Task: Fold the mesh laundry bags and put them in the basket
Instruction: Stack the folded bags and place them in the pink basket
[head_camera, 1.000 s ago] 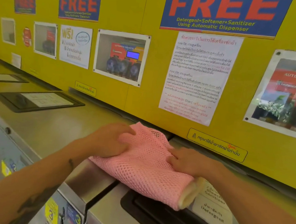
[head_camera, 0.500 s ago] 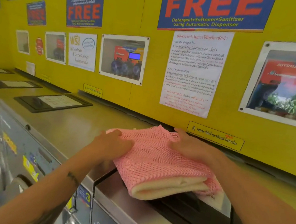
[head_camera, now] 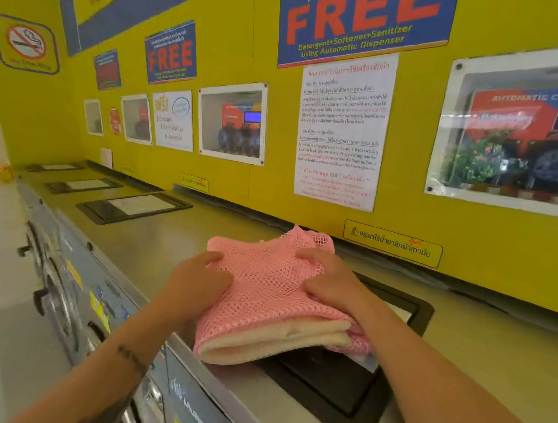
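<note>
Left hand [head_camera: 199,280]: rests on the near-left edge of the pink mesh laundry bag [head_camera: 269,289], fingers loosely curved over the fabric and pressing down; whether they curl under the edge cannot be told.
Right hand [head_camera: 334,281]: lies on the far-right part of the bag, fingers bent and bunching the mesh beneath them.
Handling, judged: light, soft and limp. The open weave should give good friction, but the layers can slide on one another and the fold can spring open when pressure is released.
Where to hold, judged: take both side edges of the folded stack together, so that all layers are trapped, and support it from beneath when lifting.
Appearance: pink open-hole netting folded into several layers. A cream band shows along the near edge, with a rounded fold at its near-left corner. One loose corner stands up at the far side.
Location: on the steel top of a washing machine [head_camera: 243,407], partly over a black recessed dispenser lid [head_camera: 337,393].
Surroundings: further dispenser lids [head_camera: 133,206] to the far left; yellow wall [head_camera: 491,240] with posters behind.
Basket: not in view.
</note>
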The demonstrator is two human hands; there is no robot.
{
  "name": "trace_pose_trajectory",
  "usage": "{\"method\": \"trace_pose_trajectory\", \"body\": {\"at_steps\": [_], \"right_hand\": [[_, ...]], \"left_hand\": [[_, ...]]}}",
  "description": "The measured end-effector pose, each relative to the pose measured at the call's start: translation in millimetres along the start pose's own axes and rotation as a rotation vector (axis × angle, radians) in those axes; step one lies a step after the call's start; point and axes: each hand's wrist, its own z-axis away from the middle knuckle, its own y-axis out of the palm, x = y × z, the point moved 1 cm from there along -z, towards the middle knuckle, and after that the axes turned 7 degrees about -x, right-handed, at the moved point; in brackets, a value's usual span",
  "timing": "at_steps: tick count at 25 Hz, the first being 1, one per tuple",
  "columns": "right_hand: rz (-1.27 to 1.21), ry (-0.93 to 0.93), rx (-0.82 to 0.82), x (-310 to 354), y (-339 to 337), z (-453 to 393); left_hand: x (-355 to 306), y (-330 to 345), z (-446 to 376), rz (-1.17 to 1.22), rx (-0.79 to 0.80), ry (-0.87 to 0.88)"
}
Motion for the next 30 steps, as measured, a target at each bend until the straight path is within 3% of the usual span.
{"method": "trace_pose_trajectory", "body": {"at_steps": [4,8,12,16,20,25,30], "right_hand": [[0.073,-0.035,-0.017,-6.4,-0.6,-10.7],[0.274,-0.092,-0.015,-4.4,8.5,-10.9],[0.452,-0.148,0.023,7.7,12.1,-5.5],[0.432,-0.206,0.031,44.6,13.8,16.9],[0.327,-0.292,-0.025,98.7,32.2,61.7],[0.260,-0.391,-0.109,140.4,124.0,150.8],[0.077,-0.388,-0.150,117.9,298.7,266.9]], "left_hand": [[-5.2,9.1,13.9,0.025,0.046,-0.054],[-0.9,23.2,27.8,-0.039,-0.106,0.101],[2.3,21.2,34.8,-0.010,-0.091,0.219],[13.0,-11.7,45.3,0.098,-0.091,0.240],[39.8,-66.3,71.1,0.264,-0.115,0.145],[122.6,-143.8,131.0,0.362,-0.160,0.128],[292.0,-209.9,221.2,0.389,-0.160,0.189]]}}
